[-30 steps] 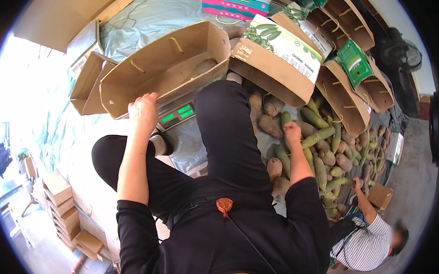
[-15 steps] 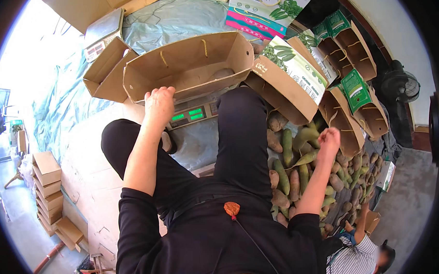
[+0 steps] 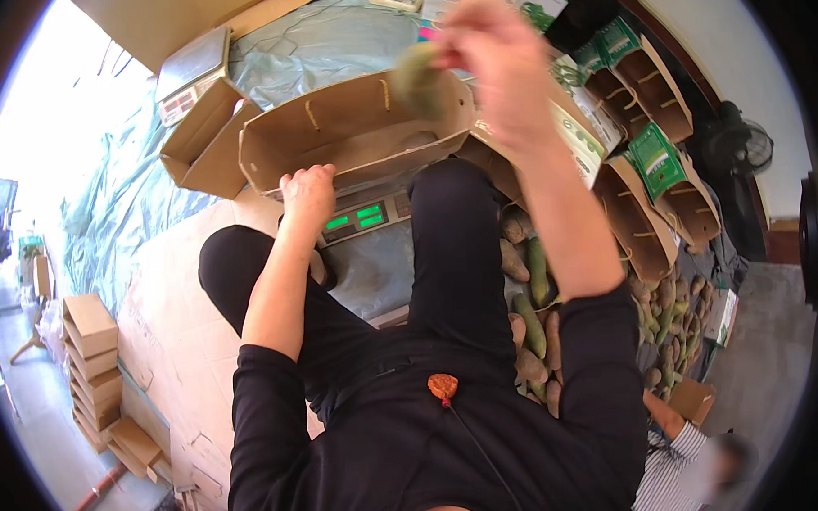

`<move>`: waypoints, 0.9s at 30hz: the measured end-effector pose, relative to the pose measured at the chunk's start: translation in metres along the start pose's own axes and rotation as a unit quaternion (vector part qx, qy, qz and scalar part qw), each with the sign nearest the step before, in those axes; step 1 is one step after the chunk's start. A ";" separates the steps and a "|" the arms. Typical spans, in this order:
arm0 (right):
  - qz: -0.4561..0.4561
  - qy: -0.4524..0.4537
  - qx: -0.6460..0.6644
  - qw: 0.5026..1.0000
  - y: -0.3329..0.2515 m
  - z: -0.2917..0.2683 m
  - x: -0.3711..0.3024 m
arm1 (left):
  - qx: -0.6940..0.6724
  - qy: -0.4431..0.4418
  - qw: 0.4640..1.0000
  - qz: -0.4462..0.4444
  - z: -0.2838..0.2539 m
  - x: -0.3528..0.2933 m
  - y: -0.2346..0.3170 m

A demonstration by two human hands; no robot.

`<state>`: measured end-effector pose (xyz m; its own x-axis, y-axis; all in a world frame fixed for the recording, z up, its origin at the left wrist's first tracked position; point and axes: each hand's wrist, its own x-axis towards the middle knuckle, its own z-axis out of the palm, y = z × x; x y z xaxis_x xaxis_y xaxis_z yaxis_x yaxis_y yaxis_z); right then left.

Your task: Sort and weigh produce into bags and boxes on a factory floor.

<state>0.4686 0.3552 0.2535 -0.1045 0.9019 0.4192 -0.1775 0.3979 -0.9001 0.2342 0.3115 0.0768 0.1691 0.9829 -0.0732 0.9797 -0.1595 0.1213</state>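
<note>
Vegetable (image 3: 418, 84), green, motion-blurred, raised over right end of open cardboard box (image 3: 346, 116). Right hand (image 3: 501, 59) has narrow grip, holding its end. Left hand (image 3: 309, 192) rests on box's near rim; can't tell grip tightness. Scale (image 3: 358, 219), green display lit, just below. Vegetable pile (image 3: 668, 314) lies right.

Smaller carton (image 3: 221, 154) sits right by the left end of the long carton (image 3: 306, 133), one scale (image 3: 193, 60) behind-left of it. Second scale (image 3: 361, 219) pokes out on its near side, tuber (image 3: 419, 140) inside at the right end. Veggie pile (image 3: 530, 328) near-right, carton row (image 3: 640, 229) right, fan (image 3: 743, 145) way right.
</note>
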 end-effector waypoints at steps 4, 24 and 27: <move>0.019 -0.009 -0.044 0.999 0.084 0.064 0.015 | 0.022 -0.034 0.999 0.000 -0.006 0.007 0.009; 0.358 0.282 -0.233 0.859 0.128 -0.195 -0.225 | 0.023 -0.078 0.997 0.003 -0.007 0.012 0.004; 0.457 0.494 -0.160 0.722 0.135 -0.232 -0.324 | 0.029 -0.055 0.998 0.007 -0.009 0.010 0.005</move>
<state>0.7052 0.1553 -0.0312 0.7426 0.4285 -0.5148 -0.2253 -0.5640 -0.7945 0.2394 0.3213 0.0859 0.1906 0.9651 -0.1798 0.9812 -0.1816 0.0652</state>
